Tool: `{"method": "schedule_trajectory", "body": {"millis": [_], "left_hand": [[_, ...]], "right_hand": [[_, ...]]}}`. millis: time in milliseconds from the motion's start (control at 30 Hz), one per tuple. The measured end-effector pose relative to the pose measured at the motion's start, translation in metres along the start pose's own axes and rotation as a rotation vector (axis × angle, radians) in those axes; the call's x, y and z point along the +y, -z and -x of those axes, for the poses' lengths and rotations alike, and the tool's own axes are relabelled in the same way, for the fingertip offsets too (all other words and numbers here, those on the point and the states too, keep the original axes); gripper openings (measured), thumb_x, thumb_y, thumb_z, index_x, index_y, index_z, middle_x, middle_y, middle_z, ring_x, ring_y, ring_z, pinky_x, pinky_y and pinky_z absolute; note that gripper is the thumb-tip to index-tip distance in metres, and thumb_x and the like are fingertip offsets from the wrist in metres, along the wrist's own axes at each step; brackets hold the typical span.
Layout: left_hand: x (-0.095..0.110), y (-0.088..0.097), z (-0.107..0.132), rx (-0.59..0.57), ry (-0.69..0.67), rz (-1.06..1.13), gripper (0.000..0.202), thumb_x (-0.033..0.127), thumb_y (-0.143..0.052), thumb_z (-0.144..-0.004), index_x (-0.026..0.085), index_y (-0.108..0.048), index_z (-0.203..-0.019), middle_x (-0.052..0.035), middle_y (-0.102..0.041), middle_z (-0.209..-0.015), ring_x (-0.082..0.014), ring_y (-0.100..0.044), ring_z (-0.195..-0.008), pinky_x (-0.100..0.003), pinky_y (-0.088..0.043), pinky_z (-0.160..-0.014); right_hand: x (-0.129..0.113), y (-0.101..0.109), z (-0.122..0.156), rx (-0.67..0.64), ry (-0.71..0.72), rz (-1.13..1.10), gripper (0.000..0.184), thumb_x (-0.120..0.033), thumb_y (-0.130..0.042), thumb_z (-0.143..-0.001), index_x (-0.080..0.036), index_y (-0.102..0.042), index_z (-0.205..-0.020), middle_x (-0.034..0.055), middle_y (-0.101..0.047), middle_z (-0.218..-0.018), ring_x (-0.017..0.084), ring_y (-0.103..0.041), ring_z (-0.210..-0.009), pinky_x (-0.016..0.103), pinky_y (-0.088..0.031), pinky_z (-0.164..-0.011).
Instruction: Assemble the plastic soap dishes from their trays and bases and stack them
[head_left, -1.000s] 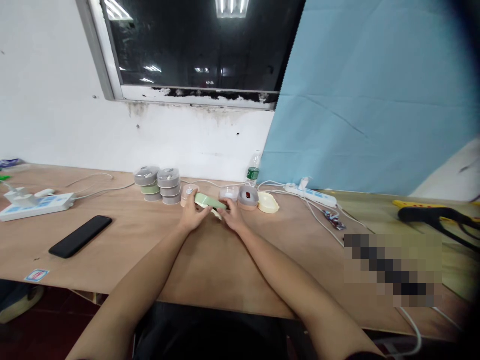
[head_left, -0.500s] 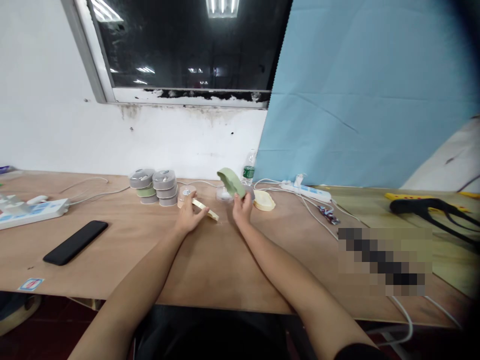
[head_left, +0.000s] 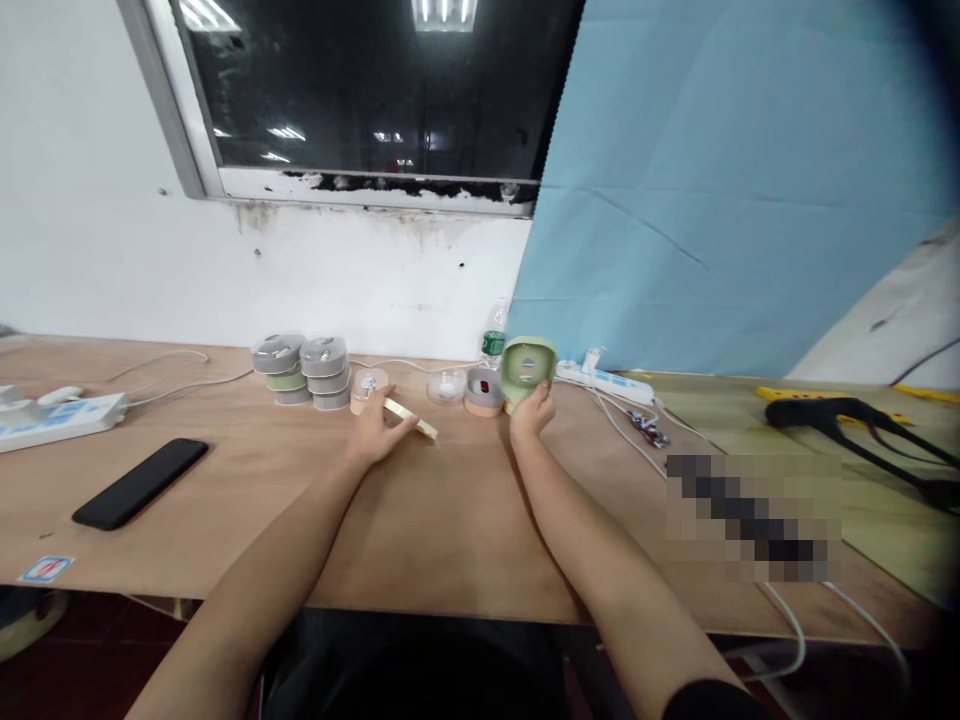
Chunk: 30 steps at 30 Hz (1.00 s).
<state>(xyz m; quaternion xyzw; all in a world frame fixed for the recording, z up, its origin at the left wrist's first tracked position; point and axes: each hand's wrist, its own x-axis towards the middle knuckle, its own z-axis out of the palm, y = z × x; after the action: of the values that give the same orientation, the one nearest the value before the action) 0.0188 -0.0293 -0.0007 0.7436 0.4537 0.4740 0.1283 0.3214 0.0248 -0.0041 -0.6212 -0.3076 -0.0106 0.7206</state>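
Note:
My left hand is closed on a tilted, thin-edged cream piece, low over the table. Raised in my right hand is a green shallow dish, its hollow side with an opening facing me. Behind and below it, a sliver of a cream dish shows; most of that is hidden. Left of the green dish sit a grey dish with a pinkish base and a clear round cover. Just behind my left hand is a pinkish round container.
Two stacks of round lidded containers, the left stack and the right stack, stand by the wall. A bottle is behind the dishes. A phone and power strip lie left; another power strip with cables lies right.
My right hand has moved right with the green dish and turned its hollow side toward me, now covering most of the cream dish. My left hand stays nearly still with its cream piece.

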Motion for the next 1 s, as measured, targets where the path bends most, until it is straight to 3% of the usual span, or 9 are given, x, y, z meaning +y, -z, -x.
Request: {"method": "schedule_trajectory", "body": {"millis": [133,267,367,667,1000], "left_hand": [[-0.001,-0.001,0.000,-0.002,0.001,0.001,0.070,0.054,-0.064,-0.078,0.020,-0.042,-0.135,-0.0127,-0.051,-0.135,-0.0293,-0.049,-0.125,-0.043,-0.043,-0.101],[-0.001,-0.001,0.000,-0.008,0.006,-0.013,0.070,0.055,-0.063,-0.078,0.019,-0.043,-0.134,-0.0125,-0.051,-0.135,-0.0291,-0.050,-0.122,-0.043,-0.044,-0.099],[0.000,0.000,0.000,-0.017,0.014,-0.012,0.069,0.055,-0.064,-0.078,0.020,-0.044,-0.133,-0.0120,-0.052,-0.133,-0.0291,-0.052,-0.120,-0.043,-0.046,-0.097],[0.002,-0.001,0.001,-0.038,0.026,-0.012,0.066,0.056,-0.064,-0.077,0.020,-0.047,-0.130,-0.0115,-0.054,-0.131,-0.0285,-0.053,-0.119,-0.041,-0.047,-0.095],[0.004,0.000,0.001,-0.048,0.033,-0.012,0.064,0.056,-0.063,-0.077,0.021,-0.049,-0.128,-0.0113,-0.055,-0.129,-0.0282,-0.052,-0.119,-0.041,-0.046,-0.095]], "right_hand": [[0.009,0.002,-0.010,0.067,-0.046,0.057,0.044,-0.038,-0.028,-0.087,-0.015,-0.065,-0.091,0.0175,-0.068,-0.097,0.028,-0.062,-0.093,0.037,-0.044,-0.082],[0.013,-0.001,-0.007,0.016,-0.018,0.028,0.047,-0.036,-0.035,-0.082,-0.014,-0.059,-0.116,0.0151,-0.066,-0.110,0.026,-0.062,-0.100,0.036,-0.046,-0.084],[0.013,-0.003,-0.003,-0.054,-0.040,0.026,0.053,-0.040,-0.040,-0.082,-0.013,-0.053,-0.125,0.0158,-0.064,-0.114,0.026,-0.062,-0.098,0.036,-0.046,-0.082],[0.013,-0.004,0.000,-0.125,-0.070,0.121,0.054,-0.054,-0.048,-0.079,-0.015,-0.058,-0.115,0.0149,-0.067,-0.103,0.027,-0.062,-0.091,0.036,-0.045,-0.080],[0.009,-0.003,0.007,-0.222,-0.055,0.133,0.055,-0.055,-0.049,-0.080,-0.016,-0.056,-0.118,0.0076,-0.067,-0.083,0.026,-0.061,-0.084,0.035,-0.043,-0.079]]}}
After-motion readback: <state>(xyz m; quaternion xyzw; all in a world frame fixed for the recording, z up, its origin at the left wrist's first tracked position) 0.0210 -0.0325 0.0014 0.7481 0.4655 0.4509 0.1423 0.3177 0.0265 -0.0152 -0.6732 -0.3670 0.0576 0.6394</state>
